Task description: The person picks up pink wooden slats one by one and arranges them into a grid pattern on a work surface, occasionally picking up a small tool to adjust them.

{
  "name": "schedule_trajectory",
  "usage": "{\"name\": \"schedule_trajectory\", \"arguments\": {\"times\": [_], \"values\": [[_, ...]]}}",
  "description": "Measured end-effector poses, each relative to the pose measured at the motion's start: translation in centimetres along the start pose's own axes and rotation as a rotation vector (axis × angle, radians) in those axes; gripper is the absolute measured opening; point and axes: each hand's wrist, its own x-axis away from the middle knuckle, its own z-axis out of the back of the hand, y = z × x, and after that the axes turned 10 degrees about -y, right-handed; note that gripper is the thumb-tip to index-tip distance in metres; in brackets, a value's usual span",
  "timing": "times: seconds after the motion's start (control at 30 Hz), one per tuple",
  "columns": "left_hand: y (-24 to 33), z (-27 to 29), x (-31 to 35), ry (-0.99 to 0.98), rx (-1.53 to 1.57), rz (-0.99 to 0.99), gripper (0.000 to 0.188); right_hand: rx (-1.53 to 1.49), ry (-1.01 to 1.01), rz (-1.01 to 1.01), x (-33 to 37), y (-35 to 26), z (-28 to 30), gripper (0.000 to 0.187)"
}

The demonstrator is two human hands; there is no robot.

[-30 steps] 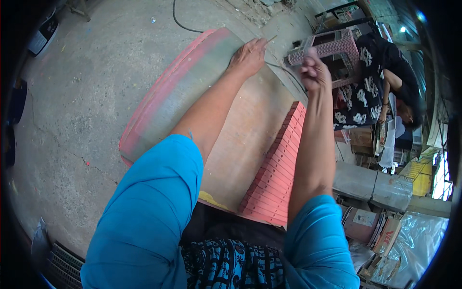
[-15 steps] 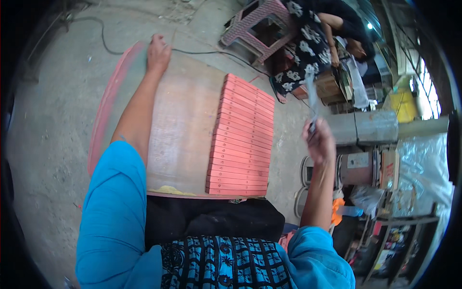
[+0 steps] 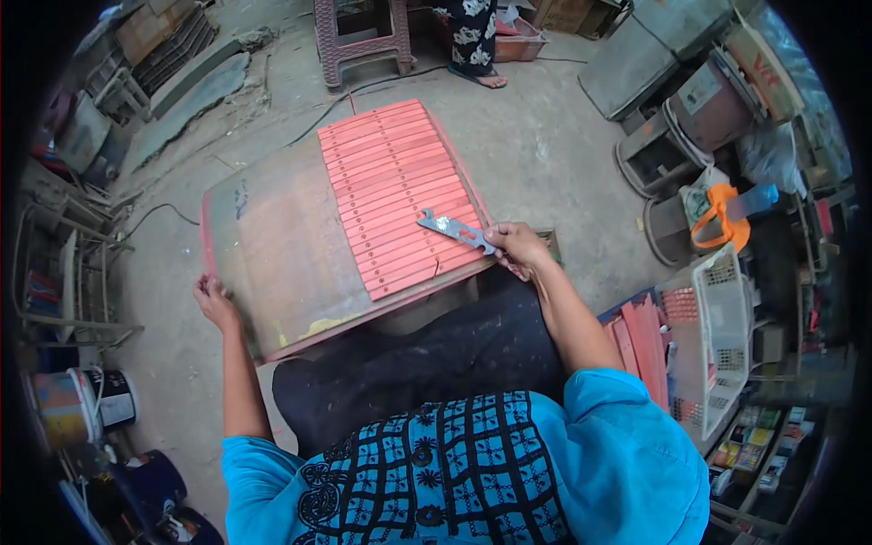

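A board [image 3: 272,227] with a pinkish rim lies in front of me, its surface brownish and worn. Along its right part a row of flat red strips [image 3: 391,182] sits side by side, with small dark marks on them. My right hand [image 3: 515,247] is closed round one end of a flat silver metal wrench-like tool [image 3: 454,231] with cut-outs and a notched tip. That tip hangs over the near right strips; contact cannot be told. At the board's left edge my left hand [image 3: 214,302] has curled fingers that seem to grip the rim.
Ahead stand a pink plastic stool [image 3: 363,45] and another person's sandalled foot [image 3: 490,80]. A white basket [image 3: 722,336] and loose red strips [image 3: 643,336] are at my right. Paint buckets [image 3: 86,400] stand at left; a cable [image 3: 318,118] crosses the floor.
My view has shifted. The left hand has moved from the board's far left corner down its left edge. The tool, raised off to the right before, is now over the strips.
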Motion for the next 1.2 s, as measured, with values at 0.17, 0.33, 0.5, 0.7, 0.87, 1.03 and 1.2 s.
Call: {"name": "schedule_trajectory", "arguments": {"times": [0.17, 0.33, 0.5, 0.7, 0.87, 1.03, 1.2], "values": [[3.7, 2.8, 4.5, 0.024, -0.028, 0.054, 0.031, 0.344, 0.097, 0.117, -1.0, 2.7, 1.8, 0.015], [8.7, 2.6, 8.1, -0.078, 0.068, 0.135, 0.032, 0.599, 0.402, 0.395, 1.4, 4.2, 3.2, 0.028], [9.6, 0.6, 10.8, -0.166, 0.252, 0.226, 0.034, 0.516, 0.523, 0.552, 6.9, 7.0, 6.8, 0.03], [8.7, -9.9, 15.5, -0.452, 0.353, 0.235, 0.045, 0.065, 0.455, 0.501, 9.3, 9.2, 9.3, 0.024], [5.2, -16.6, 14.8, -0.614, 0.372, 0.087, 0.06, 0.035, 0.148, 0.64, 4.4, 6.6, 7.3, 0.032], [5.1, -19.3, 14.1, -0.672, 0.516, 0.016, 0.061, 0.067, 0.024, 0.709, -4.2, 5.4, 4.2, 0.041], [4.8, -19.2, 13.9, -0.723, 0.432, -0.099, 0.059, 0.257, -0.034, 0.747, -7.1, 3.3, 0.8, 0.053]]}}
